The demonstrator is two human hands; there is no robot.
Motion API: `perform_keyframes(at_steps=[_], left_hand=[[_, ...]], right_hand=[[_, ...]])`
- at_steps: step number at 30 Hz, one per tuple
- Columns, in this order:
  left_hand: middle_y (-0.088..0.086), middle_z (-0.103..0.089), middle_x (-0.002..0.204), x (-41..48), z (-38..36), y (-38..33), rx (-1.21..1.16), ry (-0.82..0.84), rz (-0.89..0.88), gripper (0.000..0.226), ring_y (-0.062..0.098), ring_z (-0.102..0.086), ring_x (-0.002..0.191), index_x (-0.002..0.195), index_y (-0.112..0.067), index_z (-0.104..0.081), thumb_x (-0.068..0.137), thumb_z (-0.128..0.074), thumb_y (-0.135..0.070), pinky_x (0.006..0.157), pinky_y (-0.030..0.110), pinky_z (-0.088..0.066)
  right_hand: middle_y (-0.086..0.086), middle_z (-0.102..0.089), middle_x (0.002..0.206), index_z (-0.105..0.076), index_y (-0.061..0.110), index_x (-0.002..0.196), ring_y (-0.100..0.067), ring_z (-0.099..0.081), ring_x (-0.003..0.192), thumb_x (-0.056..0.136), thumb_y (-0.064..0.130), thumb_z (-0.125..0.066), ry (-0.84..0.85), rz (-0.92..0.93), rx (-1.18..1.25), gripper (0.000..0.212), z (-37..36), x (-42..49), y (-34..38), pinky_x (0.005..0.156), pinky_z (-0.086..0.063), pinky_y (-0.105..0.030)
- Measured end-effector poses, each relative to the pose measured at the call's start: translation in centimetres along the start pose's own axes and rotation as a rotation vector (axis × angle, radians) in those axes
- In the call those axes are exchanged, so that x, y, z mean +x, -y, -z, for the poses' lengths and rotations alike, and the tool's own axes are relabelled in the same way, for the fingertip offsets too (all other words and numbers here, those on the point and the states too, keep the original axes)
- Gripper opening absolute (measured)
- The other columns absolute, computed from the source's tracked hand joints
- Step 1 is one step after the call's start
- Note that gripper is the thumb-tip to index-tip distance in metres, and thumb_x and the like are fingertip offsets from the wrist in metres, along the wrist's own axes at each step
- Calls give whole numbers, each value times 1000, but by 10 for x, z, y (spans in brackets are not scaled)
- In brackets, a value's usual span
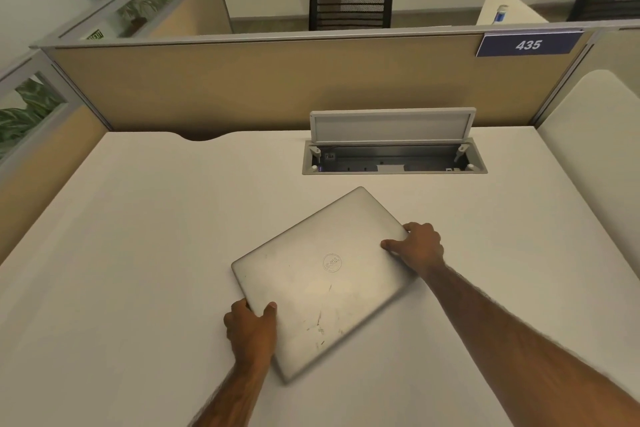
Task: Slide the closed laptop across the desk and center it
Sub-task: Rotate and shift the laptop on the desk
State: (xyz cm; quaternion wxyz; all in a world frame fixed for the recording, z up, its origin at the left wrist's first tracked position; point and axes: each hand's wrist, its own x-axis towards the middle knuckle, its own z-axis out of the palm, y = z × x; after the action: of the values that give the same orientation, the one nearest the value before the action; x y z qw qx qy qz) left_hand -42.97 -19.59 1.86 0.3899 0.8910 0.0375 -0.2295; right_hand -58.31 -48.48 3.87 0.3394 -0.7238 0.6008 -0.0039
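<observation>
A closed silver laptop (325,281) lies flat on the white desk (138,253), turned at an angle so one corner points toward the far side. My left hand (251,329) grips its near-left edge, thumb on the lid and fingers curled around the side. My right hand (419,246) holds the right corner, thumb on top of the lid and fingers wrapped over the edge. Both forearms reach in from the bottom of the view.
An open cable hatch (394,158) with its lid raised is set into the desk just beyond the laptop. Tan partition walls (242,87) close off the back and left; a white panel (595,149) stands at the right. A black chair (351,0) and plants sit beyond.
</observation>
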Motion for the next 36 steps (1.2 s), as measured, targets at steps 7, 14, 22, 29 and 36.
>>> perform_keyframes(at_steps=[7,14,22,29,36], left_hand=[[24,-40,149,16,0,-29,202,-36,-143,80,48,-47,134,152,-2,-35,87,-72,-30,110,54,-44],[15,-44,157,59,-21,-82,839,-9,-516,56,35,-26,155,141,-12,-54,95,-52,-45,127,52,-9],[9,-52,147,78,-43,-113,594,336,-591,58,32,-47,138,146,-15,-50,93,-62,-37,113,41,-40],[9,-57,146,91,-51,-123,479,379,-521,56,32,-51,137,144,-17,-58,91,-67,-31,117,43,-40],[11,-71,132,97,-57,-127,312,389,-435,44,33,-64,124,133,-11,-68,89,-71,-17,112,42,-48]], right_hand=[[-13,-58,142,-64,13,136,-38,-49,134,84,47,-70,-222,-269,452,62,-4,-39,-9,109,-43,-50],[-29,-65,114,-63,-12,110,-43,-64,104,92,39,-60,-212,-489,774,54,-32,-102,-7,89,-51,-47],[-12,-54,69,-56,4,78,-30,-53,57,89,30,-61,76,-567,989,29,-55,-143,17,57,-46,-34],[-13,-46,74,-54,3,80,-31,-46,70,84,15,-66,117,-645,1102,18,-58,-141,16,64,-41,-39],[-8,-36,65,-47,5,74,-29,-37,72,79,0,-67,80,-650,1167,21,-65,-136,13,63,-36,-39]])
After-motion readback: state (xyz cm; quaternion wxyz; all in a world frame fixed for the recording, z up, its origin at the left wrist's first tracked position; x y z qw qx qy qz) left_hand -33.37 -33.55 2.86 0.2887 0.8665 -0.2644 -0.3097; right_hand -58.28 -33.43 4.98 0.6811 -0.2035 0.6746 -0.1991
